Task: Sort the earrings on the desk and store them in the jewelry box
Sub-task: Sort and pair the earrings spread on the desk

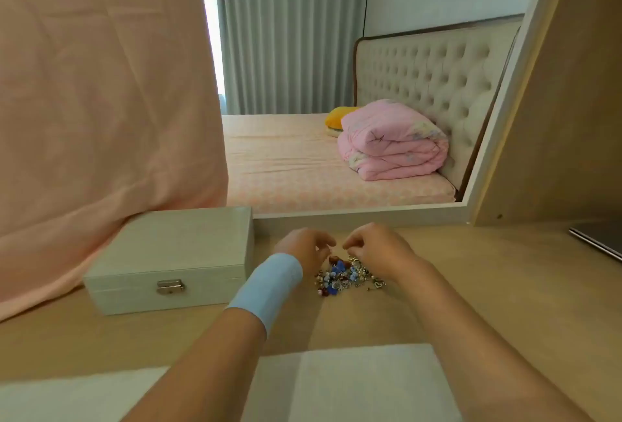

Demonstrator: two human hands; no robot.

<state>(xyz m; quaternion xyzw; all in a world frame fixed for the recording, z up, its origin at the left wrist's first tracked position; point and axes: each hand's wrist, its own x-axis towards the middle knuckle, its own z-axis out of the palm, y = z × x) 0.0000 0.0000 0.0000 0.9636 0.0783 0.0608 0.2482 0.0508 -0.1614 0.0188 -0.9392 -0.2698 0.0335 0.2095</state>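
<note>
A small pile of mixed earrings (343, 278), with blue, red and silver pieces and a silver heart at its right edge, lies on the wooden desk (488, 287). The white jewelry box (175, 253) stands closed to the left of the pile, its metal clasp facing me. My left hand (304, 246), with a light blue band on the wrist, hovers over the pile's far left side. My right hand (373, 248) is over the far right side. Both hands have loosely curled fingers, their tips nearly meeting above the pile, and I see nothing held in either.
A mirror (336, 118) behind the desk reflects a bed and a pink quilt. Pink cloth (101, 118) hangs over the left side and reaches the desk behind the box. A white sheet (353, 381) lies at the near edge. A dark flat object (599, 236) sits far right.
</note>
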